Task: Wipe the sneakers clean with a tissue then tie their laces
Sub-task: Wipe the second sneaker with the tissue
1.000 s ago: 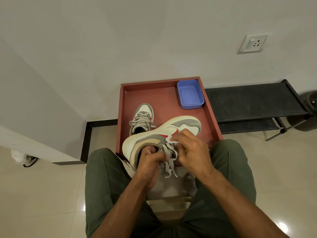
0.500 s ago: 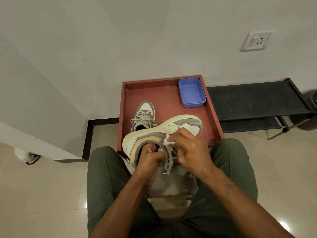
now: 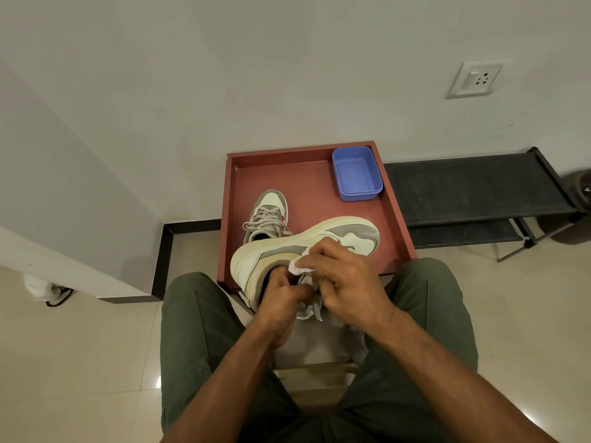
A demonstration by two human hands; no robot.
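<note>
The right hand pinches a tissue against the sneaker (tilted over the tray's near edge). The left hand grips its collar.

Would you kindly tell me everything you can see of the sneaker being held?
The cream and grey leather-look sneaker with a red accent is tipped on its side, toe toward the blue plastic tub, above the near edge of the red-brown tray. The left hand grips its collar; the right hand presses a white tissue near the tongue. Its grey laces hang loose.
</note>
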